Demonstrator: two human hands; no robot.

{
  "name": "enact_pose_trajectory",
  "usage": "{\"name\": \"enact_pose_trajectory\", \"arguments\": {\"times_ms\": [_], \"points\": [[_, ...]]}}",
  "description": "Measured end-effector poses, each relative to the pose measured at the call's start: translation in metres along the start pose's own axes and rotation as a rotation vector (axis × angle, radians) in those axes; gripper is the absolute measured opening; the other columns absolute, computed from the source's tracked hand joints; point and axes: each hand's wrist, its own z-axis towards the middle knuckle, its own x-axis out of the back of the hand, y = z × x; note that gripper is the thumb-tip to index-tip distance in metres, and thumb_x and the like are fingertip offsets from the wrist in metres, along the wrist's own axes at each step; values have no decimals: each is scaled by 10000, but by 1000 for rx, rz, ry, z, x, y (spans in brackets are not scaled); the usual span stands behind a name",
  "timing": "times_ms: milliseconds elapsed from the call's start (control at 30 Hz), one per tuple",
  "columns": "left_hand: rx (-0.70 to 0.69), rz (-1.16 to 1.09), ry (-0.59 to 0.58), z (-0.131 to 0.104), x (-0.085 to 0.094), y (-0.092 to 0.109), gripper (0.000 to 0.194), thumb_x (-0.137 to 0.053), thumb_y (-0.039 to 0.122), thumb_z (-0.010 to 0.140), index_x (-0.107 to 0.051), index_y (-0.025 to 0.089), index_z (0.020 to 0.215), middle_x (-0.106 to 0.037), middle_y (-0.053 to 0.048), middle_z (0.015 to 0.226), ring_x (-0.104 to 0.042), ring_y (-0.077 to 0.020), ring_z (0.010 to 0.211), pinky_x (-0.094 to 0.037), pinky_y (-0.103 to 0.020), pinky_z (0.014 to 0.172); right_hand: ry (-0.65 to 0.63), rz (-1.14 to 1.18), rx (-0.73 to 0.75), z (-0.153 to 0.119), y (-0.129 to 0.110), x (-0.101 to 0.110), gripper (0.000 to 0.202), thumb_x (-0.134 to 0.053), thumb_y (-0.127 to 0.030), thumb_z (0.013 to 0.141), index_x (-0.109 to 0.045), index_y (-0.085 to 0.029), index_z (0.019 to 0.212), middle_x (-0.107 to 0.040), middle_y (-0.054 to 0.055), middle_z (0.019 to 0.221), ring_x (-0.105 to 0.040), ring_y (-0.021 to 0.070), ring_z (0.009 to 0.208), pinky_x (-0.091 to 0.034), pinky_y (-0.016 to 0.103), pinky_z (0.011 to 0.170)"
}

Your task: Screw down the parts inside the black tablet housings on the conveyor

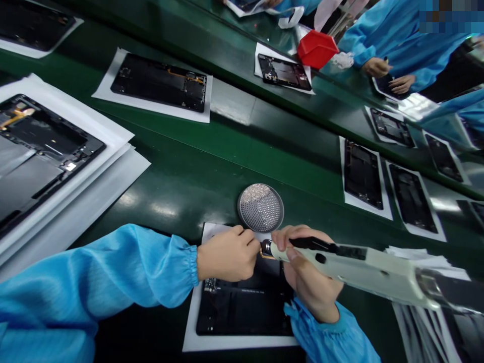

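Observation:
My right hand [310, 272] is wrapped round a pale green electric screwdriver [351, 264], which lies nearly level with its tip pointing left. My left hand [229, 253] is closed, its fingers pinched together right at the screwdriver's tip; what they hold is hidden. Beneath both hands an opened black tablet [242, 312] rests on a white sheet [191, 333], partly covered by the hands. Just beyond my fingers stands a round grey dish [260, 207] with a perforated plate and small shiny screws gathered toward its far side.
At left, another opened tablet [49, 136] lies on stacked white sheets [124, 166]. Several more tablets on sheets, such as this tablet [161, 83], line the green bench [181, 151]. A red bin [316, 49] stands at the back. Across the bench, a co-worker's hands [389, 75] work on a device.

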Motion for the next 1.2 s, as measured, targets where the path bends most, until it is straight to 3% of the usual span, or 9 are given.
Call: {"name": "enact_pose_trajectory", "arguments": {"times_ms": [333,467,633,1000,1200], "points": [[101,20,-57,-3,8,16,210,-489,152,952,-679,68,918,-605,-115,886,-557,-248,774,-385,-360,601,13,11,44,4,-9,3,227,-668,-124,804,-707,-243,992,-616,9,762,-603,186,707,-509,393,673],[134,3,-77,-4,7,17,242,-455,141,957,-679,64,1002,-625,-152,994,-555,-261,844,-405,-388,664,125,65,124,24,-17,4,256,-687,-109,747,-726,-229,969,-604,-7,697,-568,157,652,-526,384,675],[170,-39,-71,-7,7,19,260,-497,204,930,-670,61,1063,-627,-167,1051,-543,-270,857,-409,-414,700,229,38,86,43,-3,1,242,-696,-115,719,-712,-218,937,-614,-13,691,-597,172,674,-521,415,748],[206,-100,-90,-4,9,21,326,-486,296,963,-669,58,1093,-614,-162,1098,-548,-294,886,-409,-433,688,143,57,51,37,1,3,287,-671,-74,739,-711,-219,984,-633,-1,706,-596,181,682,-528,412,730],[193,-99,-82,-5,7,20,324,-491,282,954,-662,47,1096,-613,-167,1089,-544,-287,881,-403,-431,707,165,51,60,39,1,1,266,-669,-69,740,-717,-204,964,-634,-4,687,-597,174,673,-531,409,747]]}}
